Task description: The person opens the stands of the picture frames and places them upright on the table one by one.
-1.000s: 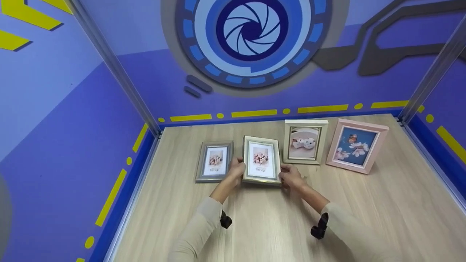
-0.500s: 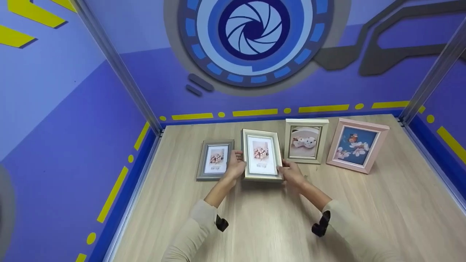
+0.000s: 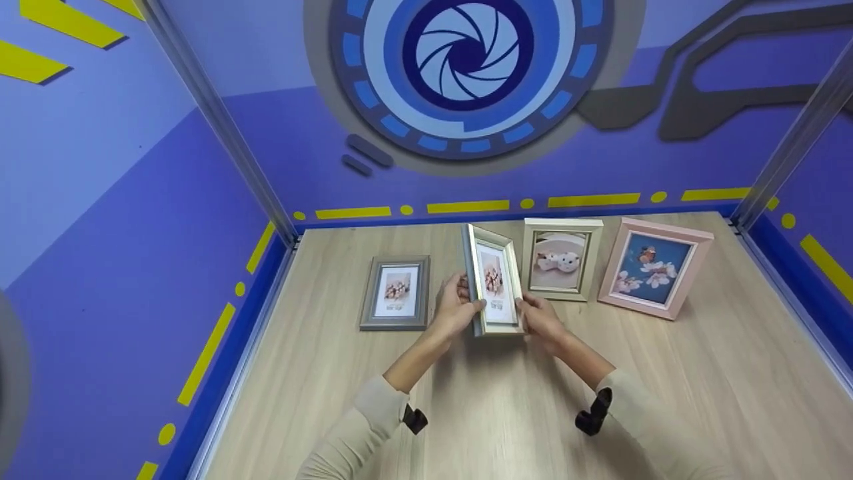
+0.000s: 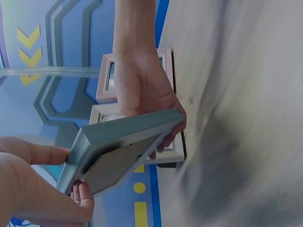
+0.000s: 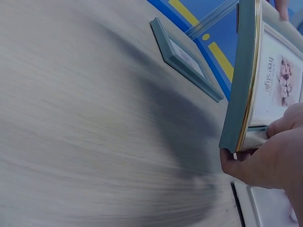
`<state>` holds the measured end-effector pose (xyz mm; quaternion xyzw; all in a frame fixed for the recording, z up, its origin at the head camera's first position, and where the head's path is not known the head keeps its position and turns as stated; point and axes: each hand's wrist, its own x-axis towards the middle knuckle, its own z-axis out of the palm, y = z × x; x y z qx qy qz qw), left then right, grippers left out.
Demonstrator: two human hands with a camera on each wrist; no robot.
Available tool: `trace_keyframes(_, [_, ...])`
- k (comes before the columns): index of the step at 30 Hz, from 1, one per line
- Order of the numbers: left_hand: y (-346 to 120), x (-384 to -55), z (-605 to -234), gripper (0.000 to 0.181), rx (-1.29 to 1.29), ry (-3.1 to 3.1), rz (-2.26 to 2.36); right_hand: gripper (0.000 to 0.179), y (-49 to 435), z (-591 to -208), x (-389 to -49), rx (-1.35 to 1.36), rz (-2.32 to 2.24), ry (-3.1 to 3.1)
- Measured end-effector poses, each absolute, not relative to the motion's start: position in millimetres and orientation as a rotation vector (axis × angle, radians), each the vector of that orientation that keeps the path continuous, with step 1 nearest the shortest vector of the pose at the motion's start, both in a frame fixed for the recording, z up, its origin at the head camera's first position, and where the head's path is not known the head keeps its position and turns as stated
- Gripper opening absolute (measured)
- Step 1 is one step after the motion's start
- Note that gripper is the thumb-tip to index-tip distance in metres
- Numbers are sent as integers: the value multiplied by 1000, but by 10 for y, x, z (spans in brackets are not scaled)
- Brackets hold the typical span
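Observation:
A cream-gold picture frame (image 3: pixel 494 273) with a flower picture is held up between both hands, tilted and turned so its left side edge shows in the head view. My left hand (image 3: pixel 458 308) grips its left side, thumb in front and fingers behind. On the lower right side, my right hand (image 3: pixel 543 321) pinches the border, its thumb (image 5: pixel 286 122) over the front in the right wrist view. From the left wrist, the frame's brown back panel (image 4: pixel 116 165) is visible. Below the frame, a shadow falls on the wooden table (image 3: pixel 493 413).
To the left lies a grey picture frame (image 3: pixel 366 293). A cream frame (image 3: pixel 595 260) with a picture of small white figures and a pink frame (image 3: pixel 693 267) with a blossom picture stand upright on the right. Blue-purple panels (image 3: pixel 426 187) wall the table's back and sides.
Both hands have raised the cream-gold frame off the table and turned it, exposing its left side edge. The left hand has shifted right, its thumb now over the front. The other frames stay put.

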<state>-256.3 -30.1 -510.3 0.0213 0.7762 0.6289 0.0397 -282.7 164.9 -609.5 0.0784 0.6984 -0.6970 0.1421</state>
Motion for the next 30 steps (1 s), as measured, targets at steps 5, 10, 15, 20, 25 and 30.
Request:
trace_keyframes(5, [-200,-2423,-5088,64,267,2542,1853,58,1665,-6117,-2791,210,-1993,1913])
trace_keyframes(10, [-133,-2305,-5100,65,485,2714,1686,60,1667,-6118,-2735,162,-2001,1850])
trace_keyframes(15, [-83,-2241,-5173,67,634,2727,1636,52,1671,-6120,-2661,194,-2057,1811])
trace_keyframes(20, [-49,-2212,-5275,69,739,2656,1680,50,1708,-6135,-2609,208,-2129,1732])
trace_keyframes(25, [-44,-2229,-5385,63,869,2502,1717,37,1784,-6158,-2554,135,-2216,1661])
trace_keyframes(30, [-45,-2263,-5525,61,934,2321,1689,21,1859,-6156,-2511,72,-2271,1595])
